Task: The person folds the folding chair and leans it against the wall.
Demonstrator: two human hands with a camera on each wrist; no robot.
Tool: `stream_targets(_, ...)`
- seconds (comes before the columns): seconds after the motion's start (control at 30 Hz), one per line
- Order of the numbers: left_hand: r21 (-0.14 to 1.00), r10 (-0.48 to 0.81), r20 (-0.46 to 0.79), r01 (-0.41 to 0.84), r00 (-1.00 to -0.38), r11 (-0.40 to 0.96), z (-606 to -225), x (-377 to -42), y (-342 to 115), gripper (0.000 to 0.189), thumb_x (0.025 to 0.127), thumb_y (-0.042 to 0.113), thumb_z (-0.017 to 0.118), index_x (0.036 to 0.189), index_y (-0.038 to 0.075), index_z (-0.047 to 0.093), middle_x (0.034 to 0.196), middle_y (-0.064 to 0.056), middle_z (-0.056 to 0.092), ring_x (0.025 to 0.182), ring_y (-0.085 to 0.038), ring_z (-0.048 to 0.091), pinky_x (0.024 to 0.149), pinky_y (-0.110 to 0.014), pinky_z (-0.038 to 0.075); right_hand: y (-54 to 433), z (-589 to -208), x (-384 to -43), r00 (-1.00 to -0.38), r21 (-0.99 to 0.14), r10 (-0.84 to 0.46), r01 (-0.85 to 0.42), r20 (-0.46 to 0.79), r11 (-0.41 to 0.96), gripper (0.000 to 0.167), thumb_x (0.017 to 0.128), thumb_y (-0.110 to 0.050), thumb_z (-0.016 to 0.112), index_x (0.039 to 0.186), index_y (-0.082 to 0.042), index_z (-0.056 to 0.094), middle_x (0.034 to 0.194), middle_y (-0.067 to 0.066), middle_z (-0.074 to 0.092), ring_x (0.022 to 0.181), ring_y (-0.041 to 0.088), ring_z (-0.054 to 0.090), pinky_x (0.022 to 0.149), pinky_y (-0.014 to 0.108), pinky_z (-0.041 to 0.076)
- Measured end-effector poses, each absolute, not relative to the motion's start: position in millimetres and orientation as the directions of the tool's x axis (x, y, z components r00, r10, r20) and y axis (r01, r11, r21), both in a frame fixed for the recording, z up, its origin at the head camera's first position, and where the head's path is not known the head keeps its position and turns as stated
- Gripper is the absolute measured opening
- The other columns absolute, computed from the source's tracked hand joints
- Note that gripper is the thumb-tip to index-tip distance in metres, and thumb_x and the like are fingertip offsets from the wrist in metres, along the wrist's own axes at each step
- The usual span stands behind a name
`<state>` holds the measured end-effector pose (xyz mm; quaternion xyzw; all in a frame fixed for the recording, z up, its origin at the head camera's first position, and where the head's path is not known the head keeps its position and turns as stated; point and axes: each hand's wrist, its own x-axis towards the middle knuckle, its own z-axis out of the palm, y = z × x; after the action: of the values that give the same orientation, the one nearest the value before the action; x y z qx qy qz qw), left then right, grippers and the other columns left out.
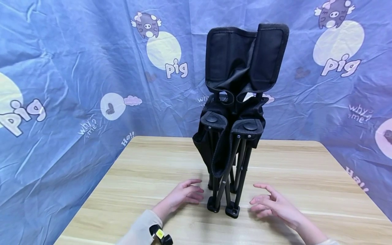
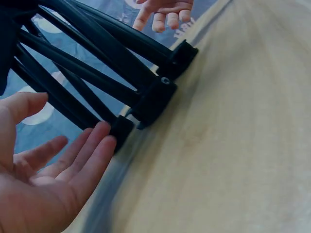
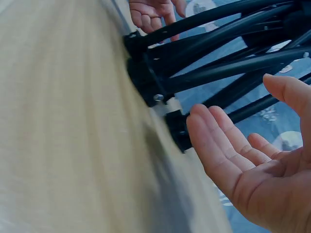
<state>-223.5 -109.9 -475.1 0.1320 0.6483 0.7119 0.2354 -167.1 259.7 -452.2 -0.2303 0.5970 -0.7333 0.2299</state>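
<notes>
Folded camping chair (image 1: 234, 117) stands on its feet (image 1: 232, 210); left hand (image 1: 186, 196) and right hand (image 1: 274, 204) flank it, loosely spread, apparently guarding against tipping.

Head view: bright, fairly even light. Soft shadows on the wooden tabletop (image 1: 159, 160), lower centre under the folded black chair (image 1: 237, 102), lower right under the right hand (image 1: 278, 206). Chair's fabric, upper centre, so dark that folds partly sink. Both wrist views dimmer, cooler, softer. Wood grain smeared: right half of left wrist frame, left half of right wrist frame. Latter has blurry grey shadow, lower centre.
</notes>
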Motion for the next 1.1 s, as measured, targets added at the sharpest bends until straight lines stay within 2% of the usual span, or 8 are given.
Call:
stream_targets(0.13,0.972,0.579,-0.159,-0.229,-0.8,-0.048,-483,-221,-106,0.056,0.095,0.013,0.058,0.143,-0.01,0.039,0.114,-0.021,0.064,0.094,-0.031,0.07,0.084,-0.044,0.059,254,-464,-165,-0.752,-0.966,-0.657,0.128,0.054,-0.225,0.046,0.105,0.0,0.041,0.137,-0.032,0.043,0.117,0.017,0.065,0.104,0.033,0.068,0.086,0.045,0.058)
stream_targets(0.33,0.961,0.589,-0.206,-0.275,-0.781,-0.029,-487,-219,-100,0.052,0.095,0.009,0.058,0.142,-0.008,0.042,0.108,-0.015,0.064,0.091,-0.028,0.07,0.083,-0.042,0.06,243,-474,-160,-0.785,-0.961,-0.615,0.22,-0.073,-0.166,0.042,0.103,-0.004,0.047,0.141,-0.012,0.033,0.113,0.02,0.067,0.1,0.031,0.069,0.083,0.04,0.06)
stream_targets(0.57,0.955,0.609,-0.251,-0.297,-0.752,0.026,-483,-217,-95,0.06,0.092,0.007,0.061,0.146,-0.005,0.037,0.094,-0.016,0.068,0.078,-0.025,0.07,0.076,-0.044,0.061,230,-478,-156,-0.758,-0.95,-0.641,0.275,-0.118,-0.15,0.055,0.101,-0.005,0.05,0.144,0.005,0.016,0.113,0.026,0.066,0.098,0.03,0.07,0.077,0.038,0.061)
stream_targets(0.73,0.961,0.621,-0.24,-0.271,-0.746,0.046,-482,-215,-92,0.055,0.089,0.002,0.064,0.14,-0.005,0.046,0.095,-0.014,0.067,0.076,-0.024,0.07,0.074,-0.042,0.062,217,-481,-155,-0.721,-0.935,-0.674,0.33,-0.16,-0.132,0.077,0.101,-0.006,0.051,0.145,0.011,-0.01,0.109,0.026,0.067,0.094,0.028,0.071,0.074,0.036,0.062)
stream_targets(0.77,0.964,0.626,-0.23,-0.264,-0.745,0.04,-482,-215,-91,0.053,0.088,0.0,0.064,0.138,-0.006,0.048,0.096,-0.013,0.065,0.077,-0.024,0.07,0.073,-0.041,0.062,215,-482,-155,-0.713,-0.933,-0.682,0.337,-0.164,-0.128,0.078,0.101,-0.007,0.051,0.144,0.012,-0.011,0.108,0.026,0.067,0.093,0.028,0.071,0.073,0.036,0.062)
stream_targets(0.83,0.967,0.634,-0.208,-0.253,-0.745,0.021,-483,-214,-89,0.05,0.087,-0.005,0.064,0.135,-0.008,0.051,0.098,-0.012,0.062,0.079,-0.025,0.07,0.074,-0.039,0.062,210,-483,-156,-0.701,-0.928,-0.692,0.351,-0.17,-0.128,0.074,0.1,-0.007,0.052,0.143,0.011,-0.007,0.106,0.026,0.068,0.092,0.027,0.072,0.072,0.035,0.062)
stream_targets(0.97,0.972,0.632,-0.163,-0.232,-0.758,-0.028,-486,-212,-86,0.048,0.084,-0.012,0.064,0.13,-0.013,0.053,0.101,-0.012,0.057,0.081,-0.025,0.071,0.075,-0.037,0.062,204,-487,-159,-0.703,-0.929,-0.694,0.342,-0.155,-0.139,0.057,0.1,-0.004,0.052,0.143,0.004,0.015,0.101,0.024,0.069,0.088,0.026,0.072,0.07,0.034,0.062)
stream_targets(1.1,0.977,0.615,-0.138,-0.209,-0.777,-0.043,-486,-210,-83,0.047,0.082,-0.015,0.064,0.128,-0.015,0.053,0.103,-0.014,0.064,0.081,-0.026,0.071,0.075,-0.038,0.062,200,-490,-161,-0.712,-0.933,-0.688,0.326,-0.139,-0.149,0.059,0.099,-0.002,0.051,0.145,0.004,0.015,0.097,0.021,0.07,0.085,0.026,0.073,0.069,0.034,0.062)
